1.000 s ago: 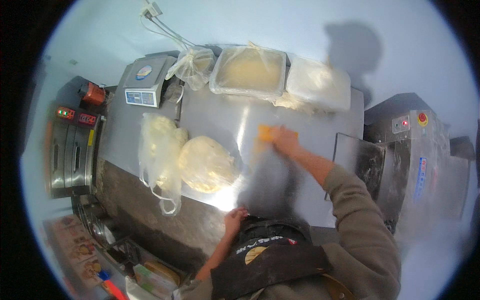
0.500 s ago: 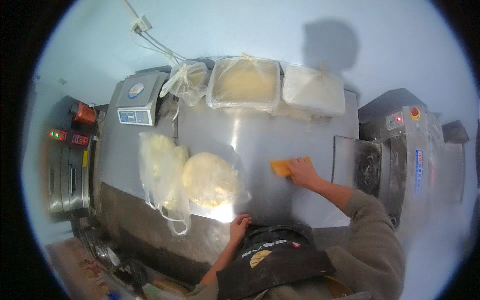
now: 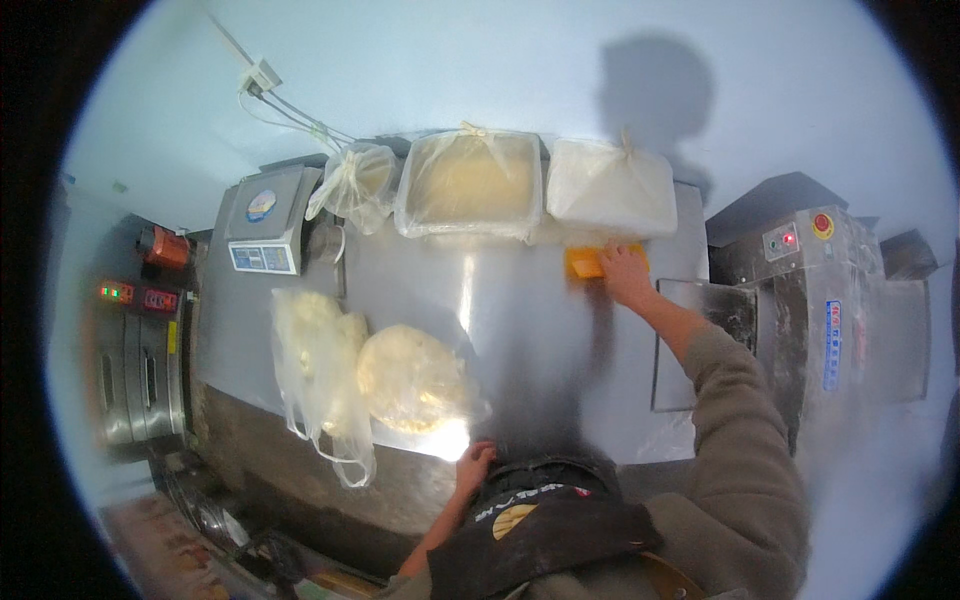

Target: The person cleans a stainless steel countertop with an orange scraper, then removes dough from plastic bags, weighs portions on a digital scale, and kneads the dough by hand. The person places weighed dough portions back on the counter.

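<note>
My right hand point(image 3: 625, 272) is closed on a flat orange dough scraper point(image 3: 584, 263), held against the steel tabletop point(image 3: 530, 310) just in front of the white tub at the back right. My left hand point(image 3: 475, 462) rests at the table's front edge beside my dark apron. Its fingers are loosely bent and no object shows in them. Left of centre lies a large round pale dough point(image 3: 412, 378) under clear plastic. Against its left side is a clear plastic bag point(image 3: 318, 355) of pale lumps, its handles hanging over the front edge.
Along the back stand a scale point(image 3: 268, 222), a small bagged container point(image 3: 362, 188), a plastic-covered tub point(image 3: 470, 185) with tan contents and a white covered tub point(image 3: 612, 190). A floury machine point(image 3: 800, 300) adjoins the right side. An oven-like steel unit point(image 3: 140, 360) is at far left.
My right hand has pushed the orange scraper away from me and slightly right, up to the back tubs. My left hand has stayed at the front edge. The view has shifted slightly.
</note>
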`<action>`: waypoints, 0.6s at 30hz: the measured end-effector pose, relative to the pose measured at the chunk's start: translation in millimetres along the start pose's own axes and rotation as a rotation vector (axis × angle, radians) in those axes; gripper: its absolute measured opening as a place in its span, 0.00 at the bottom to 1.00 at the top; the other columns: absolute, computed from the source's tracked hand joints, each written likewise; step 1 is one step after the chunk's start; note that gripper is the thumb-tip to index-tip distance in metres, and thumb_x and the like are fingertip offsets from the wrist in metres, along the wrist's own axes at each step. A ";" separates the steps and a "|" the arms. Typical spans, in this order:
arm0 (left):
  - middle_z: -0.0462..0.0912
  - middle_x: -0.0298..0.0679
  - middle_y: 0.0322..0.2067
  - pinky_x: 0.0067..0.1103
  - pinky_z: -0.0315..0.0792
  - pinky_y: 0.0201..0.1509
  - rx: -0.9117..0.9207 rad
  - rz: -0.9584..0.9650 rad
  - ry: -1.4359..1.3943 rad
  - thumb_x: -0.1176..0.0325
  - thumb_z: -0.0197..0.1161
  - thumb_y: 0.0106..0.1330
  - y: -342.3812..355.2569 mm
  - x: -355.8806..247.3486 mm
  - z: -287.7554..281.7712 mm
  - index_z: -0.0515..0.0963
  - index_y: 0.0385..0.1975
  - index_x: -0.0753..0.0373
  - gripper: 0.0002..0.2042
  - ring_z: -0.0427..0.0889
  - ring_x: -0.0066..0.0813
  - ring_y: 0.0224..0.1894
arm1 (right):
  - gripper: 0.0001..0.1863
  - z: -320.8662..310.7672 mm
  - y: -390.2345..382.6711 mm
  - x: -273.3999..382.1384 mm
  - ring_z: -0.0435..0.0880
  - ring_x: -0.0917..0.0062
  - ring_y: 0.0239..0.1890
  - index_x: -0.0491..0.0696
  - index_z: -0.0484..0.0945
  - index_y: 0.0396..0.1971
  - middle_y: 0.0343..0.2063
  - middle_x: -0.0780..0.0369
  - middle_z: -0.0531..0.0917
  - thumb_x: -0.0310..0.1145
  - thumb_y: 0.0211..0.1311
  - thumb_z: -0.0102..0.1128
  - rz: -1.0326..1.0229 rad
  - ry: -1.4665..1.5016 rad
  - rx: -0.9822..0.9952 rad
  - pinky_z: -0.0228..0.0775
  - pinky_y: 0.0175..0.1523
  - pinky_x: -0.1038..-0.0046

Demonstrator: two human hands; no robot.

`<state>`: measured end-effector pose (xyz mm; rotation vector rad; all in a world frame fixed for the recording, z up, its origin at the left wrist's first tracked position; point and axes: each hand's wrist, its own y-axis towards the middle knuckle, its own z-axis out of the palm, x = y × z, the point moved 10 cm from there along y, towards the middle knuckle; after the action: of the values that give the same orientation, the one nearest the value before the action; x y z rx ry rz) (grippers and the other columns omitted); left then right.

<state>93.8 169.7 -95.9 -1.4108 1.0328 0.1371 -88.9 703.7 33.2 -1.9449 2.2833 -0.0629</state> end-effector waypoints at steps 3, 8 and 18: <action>0.90 0.42 0.42 0.23 0.79 0.50 0.017 -0.046 -0.078 0.66 0.64 0.72 4.8 10.5 7.0 0.82 0.53 0.68 0.15 0.88 0.27 0.43 | 0.22 8.7 -37.4 23.8 0.78 0.56 0.58 0.45 0.78 0.57 0.59 0.53 0.78 0.32 0.62 0.58 -0.100 0.102 0.033 0.71 0.62 0.53; 0.90 0.40 0.37 0.22 0.81 0.44 0.019 0.066 0.010 0.66 0.64 0.71 6.0 -5.4 8.1 0.84 0.51 0.69 0.15 0.88 0.25 0.38 | 0.26 13.3 -76.1 14.1 0.75 0.56 0.61 0.45 0.76 0.61 0.58 0.54 0.78 0.33 0.62 0.59 -0.153 0.031 -0.072 0.69 0.62 0.55; 0.91 0.41 0.37 0.22 0.83 0.46 0.095 0.164 0.006 0.67 0.63 0.72 18.3 -32.3 14.3 0.84 0.49 0.69 0.14 0.89 0.26 0.37 | 0.22 -9.5 -116.0 37.8 0.75 0.53 0.60 0.42 0.74 0.58 0.54 0.48 0.77 0.35 0.68 0.57 0.225 0.246 -0.099 0.68 0.63 0.50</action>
<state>70.6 201.6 -90.8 -1.2411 1.1453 0.2016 17.6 647.1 53.8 -1.7978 2.6980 -0.1770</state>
